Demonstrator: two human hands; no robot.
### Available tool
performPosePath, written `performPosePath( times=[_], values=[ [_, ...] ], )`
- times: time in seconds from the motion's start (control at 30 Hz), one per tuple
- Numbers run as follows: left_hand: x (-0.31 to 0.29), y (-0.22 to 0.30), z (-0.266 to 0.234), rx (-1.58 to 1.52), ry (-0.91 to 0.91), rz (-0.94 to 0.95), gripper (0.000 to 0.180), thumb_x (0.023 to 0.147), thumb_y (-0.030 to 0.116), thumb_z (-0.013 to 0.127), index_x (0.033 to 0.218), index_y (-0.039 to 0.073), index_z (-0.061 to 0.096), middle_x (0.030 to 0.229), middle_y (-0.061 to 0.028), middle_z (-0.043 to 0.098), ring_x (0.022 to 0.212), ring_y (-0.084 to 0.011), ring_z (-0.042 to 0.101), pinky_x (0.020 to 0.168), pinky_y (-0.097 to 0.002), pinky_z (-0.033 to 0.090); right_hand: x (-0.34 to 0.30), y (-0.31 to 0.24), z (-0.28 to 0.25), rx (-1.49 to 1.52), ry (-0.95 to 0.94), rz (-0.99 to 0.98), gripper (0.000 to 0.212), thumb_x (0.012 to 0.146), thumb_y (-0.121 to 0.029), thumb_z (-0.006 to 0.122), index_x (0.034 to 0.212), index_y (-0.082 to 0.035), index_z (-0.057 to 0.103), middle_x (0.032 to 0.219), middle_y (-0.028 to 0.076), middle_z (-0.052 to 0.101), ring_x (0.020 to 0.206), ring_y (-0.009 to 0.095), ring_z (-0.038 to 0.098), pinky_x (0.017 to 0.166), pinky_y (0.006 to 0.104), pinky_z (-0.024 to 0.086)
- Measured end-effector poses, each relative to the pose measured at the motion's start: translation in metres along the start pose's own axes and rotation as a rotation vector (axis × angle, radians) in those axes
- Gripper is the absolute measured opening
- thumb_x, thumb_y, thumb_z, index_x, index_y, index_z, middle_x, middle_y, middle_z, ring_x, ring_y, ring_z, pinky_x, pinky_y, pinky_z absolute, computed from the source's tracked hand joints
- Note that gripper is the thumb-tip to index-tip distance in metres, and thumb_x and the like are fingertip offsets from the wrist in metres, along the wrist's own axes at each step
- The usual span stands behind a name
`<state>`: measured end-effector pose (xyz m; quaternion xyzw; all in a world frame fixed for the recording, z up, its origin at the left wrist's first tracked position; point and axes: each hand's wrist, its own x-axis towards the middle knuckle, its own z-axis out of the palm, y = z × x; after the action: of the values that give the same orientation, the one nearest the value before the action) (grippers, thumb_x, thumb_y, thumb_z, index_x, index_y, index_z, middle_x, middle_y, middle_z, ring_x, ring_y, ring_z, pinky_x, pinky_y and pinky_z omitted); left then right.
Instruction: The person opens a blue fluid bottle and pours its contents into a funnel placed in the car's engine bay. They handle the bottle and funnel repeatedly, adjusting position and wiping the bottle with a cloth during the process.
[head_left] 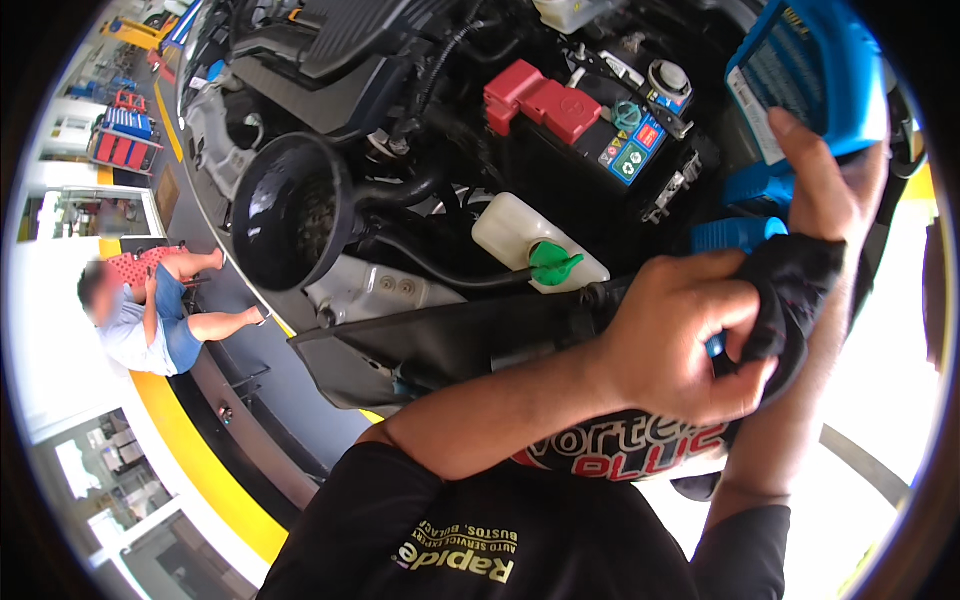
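Observation:
My left hand is closed, its fingers curled around a bunched black cloth. A small bit of something blue shows between those fingers. My right hand is at a large blue plastic jug with a label, at the upper right. One finger lies along the jug's front face, and the rest of the grip is partly hidden. Below the jug are more blue plastic containers, partly covered by my hands and the cloth.
An open engine bay lies ahead, with a wide black funnel at left. A whitish reservoir with a green cap sits near the front edge. Behind it is a battery with a red cover. Far left, a person sits on a ledge.

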<state>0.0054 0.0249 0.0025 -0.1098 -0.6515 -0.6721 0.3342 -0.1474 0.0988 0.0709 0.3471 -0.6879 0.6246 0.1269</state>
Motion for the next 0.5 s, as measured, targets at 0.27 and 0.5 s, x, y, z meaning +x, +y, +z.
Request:
performPosePath(
  times=[0.27,0.5],
  values=[
    [0.003,0.002,0.000,0.088,-0.117,-0.160,0.027,0.071,0.013,0.086,0.072,0.010,0.060,0.086,-0.0142,0.061,0.055,-0.0271,0.059,0.048,-0.0381,0.047,-0.027,0.012,-0.038,-0.148,-0.007,0.042,0.067,0.082,-0.004,0.085,0.143,0.001,0.058,0.128,0.015,0.072,0.116,0.027,0.069,0.106,0.0400,0.053],
    [-0.005,-0.003,0.005,0.072,-0.124,-0.172,0.033,0.066,0.017,0.082,0.090,0.006,0.063,0.099,-0.0154,0.060,0.067,-0.0323,0.064,0.059,-0.0442,0.053,-0.038,0.019,-0.049,-0.196,-0.020,0.079,0.071,0.083,-0.007,0.085,0.148,-0.001,0.056,0.132,0.016,0.070,0.120,0.030,0.068,0.109,0.0427,0.052]
  ],
)
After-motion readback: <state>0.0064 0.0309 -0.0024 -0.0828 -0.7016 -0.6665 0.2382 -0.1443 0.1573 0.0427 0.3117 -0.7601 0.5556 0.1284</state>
